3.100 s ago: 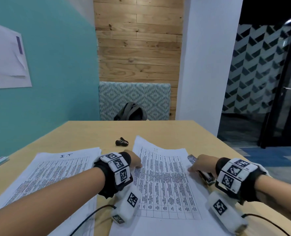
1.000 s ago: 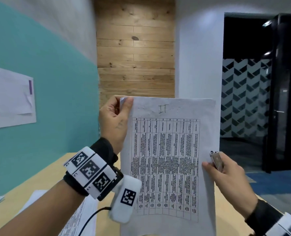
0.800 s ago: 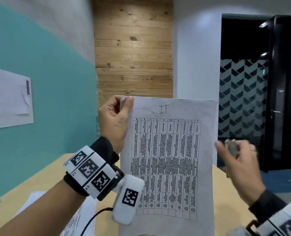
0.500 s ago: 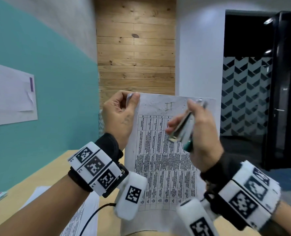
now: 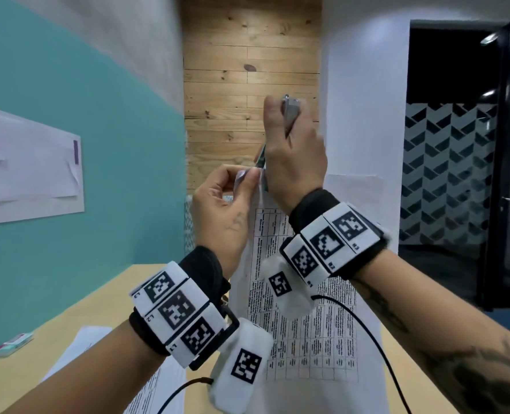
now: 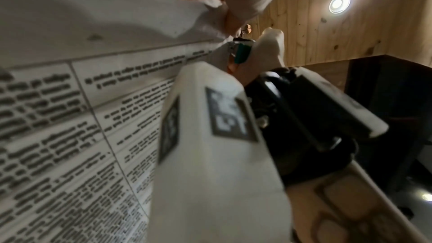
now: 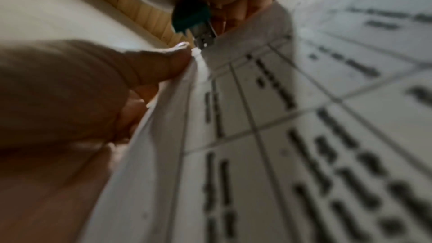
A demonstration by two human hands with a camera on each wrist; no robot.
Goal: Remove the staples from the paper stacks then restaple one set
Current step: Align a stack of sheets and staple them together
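You have the paper stack (image 5: 313, 330) lifted upright off the surface (image 5: 104, 312), in front of you. Your left hand (image 5: 223, 210) pinches its top left corner between thumb and fingertips. Your right hand (image 5: 292, 162) is wrapped round the stapler (image 5: 289, 110), a metal tool with a teal part, held nearly upright so its working end points down at that same pinched corner. In the wrist views the tool's metal tip (image 7: 203, 41) sits right at the paper's corner, just beside your left thumb (image 7: 149, 66); whether it is under a staple or closing over the sheets is too blurred to tell.

Judging by this, you are working on the corner fastening of this set, either prying out its staple or putting a new one in. The next move calls for a steady corner: keep the sheets squared and taut in the pinch, and keep your thumb out from under the tip.

A second paper stack (image 5: 77, 351) lies flat on the surface at near left, and a small pink and teal item (image 5: 13, 343) lies further left.
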